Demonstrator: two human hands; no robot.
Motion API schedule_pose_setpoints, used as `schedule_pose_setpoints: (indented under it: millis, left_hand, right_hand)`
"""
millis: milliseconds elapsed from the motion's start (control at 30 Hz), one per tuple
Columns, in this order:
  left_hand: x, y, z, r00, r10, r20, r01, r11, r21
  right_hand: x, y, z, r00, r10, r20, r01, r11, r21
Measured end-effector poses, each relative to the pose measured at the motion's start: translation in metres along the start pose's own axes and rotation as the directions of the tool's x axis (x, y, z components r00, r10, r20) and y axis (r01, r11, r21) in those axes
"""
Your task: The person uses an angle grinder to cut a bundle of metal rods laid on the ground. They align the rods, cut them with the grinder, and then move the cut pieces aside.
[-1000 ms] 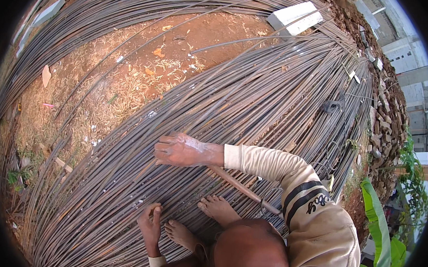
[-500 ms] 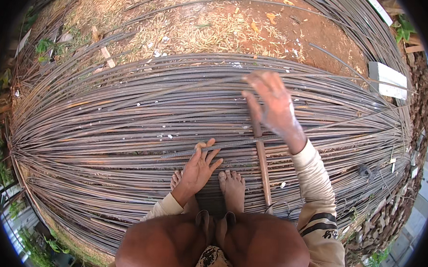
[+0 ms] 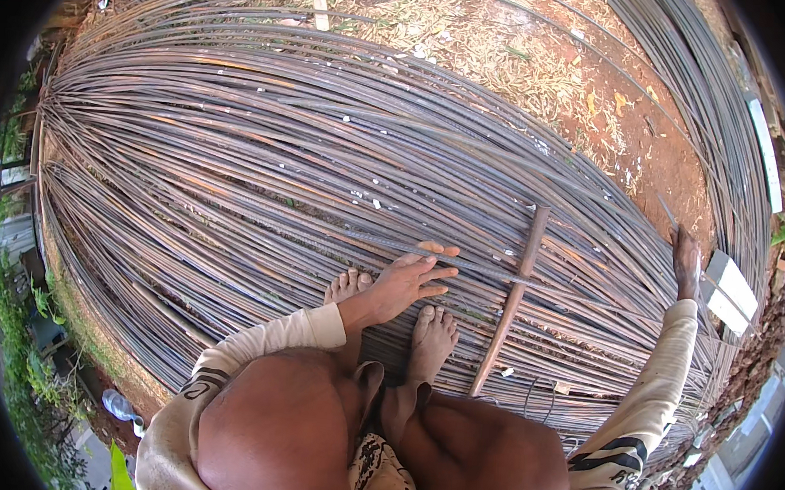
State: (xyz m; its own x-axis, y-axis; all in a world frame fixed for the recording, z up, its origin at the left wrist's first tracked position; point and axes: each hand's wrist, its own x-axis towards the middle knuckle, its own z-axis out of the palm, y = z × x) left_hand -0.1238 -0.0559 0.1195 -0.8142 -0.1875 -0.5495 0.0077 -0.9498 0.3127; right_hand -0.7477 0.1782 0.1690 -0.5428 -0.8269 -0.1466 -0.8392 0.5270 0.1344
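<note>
My left hand (image 3: pixel 406 279) is over the bars in front of my feet. A thin ribbed steel bar (image 3: pixel 371 239) runs between its thumb and forefinger, the other fingers spread out. To the right, a rusty round pipe (image 3: pixel 506 317) lies crosswise on the bundle of steel bars (image 3: pixel 238 148). My right arm is stretched far to the right. The right hand (image 3: pixel 687 260) is closed at the end part of another steel bar (image 3: pixel 666 207), whose tip sticks out past the fingers. Its grip is partly hidden by the back of the hand.
A white block (image 3: pixel 729 294) lies beside the right hand. Both bare feet (image 3: pixel 432 340) stand among the bars. Beyond the bundle is reddish soil with dry straw (image 3: pixel 543 84). More bars (image 3: pixel 685 74) curve along the far right. A clear plastic bottle (image 3: pixel 118 405) lies at the lower left.
My right hand has gone from above the middle of the bundle out to the far right, onto a bar's end. The view has turned and shifted. The left hand stays at its bar.
</note>
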Motion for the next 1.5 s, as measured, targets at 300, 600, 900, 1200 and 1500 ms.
schedule_pose_setpoints:
  millis: [300,600,900,1200,1500]
  left_hand:
    - [-0.001,-0.004,0.001,0.999,0.017,0.044,-0.019,0.999,0.034]
    - [0.002,-0.013,-0.008,0.985,0.072,0.156,-0.068,0.997,-0.034]
    - [-0.001,-0.015,-0.009,0.99,0.1,0.1,-0.09,0.99,-0.107]
    - [0.02,-0.019,-0.005,0.995,0.047,0.082,-0.032,0.984,-0.178]
    - [0.013,-0.011,-0.009,0.992,0.068,0.105,-0.052,0.988,-0.148]
  right_hand:
    - [-0.085,-0.087,-0.042,0.964,-0.264,0.026,0.265,0.958,-0.105]
    - [-0.093,-0.38,-0.075,0.826,-0.562,0.036,0.514,0.778,0.361]
    - [-0.052,-0.398,-0.1,0.912,-0.362,-0.194,0.41,0.779,0.475]
    - [0.021,-0.263,-0.027,0.989,-0.134,0.059,0.112,0.952,0.285]
    - [-0.03,-0.259,-0.039,0.975,-0.222,-0.033,0.222,0.931,0.291]
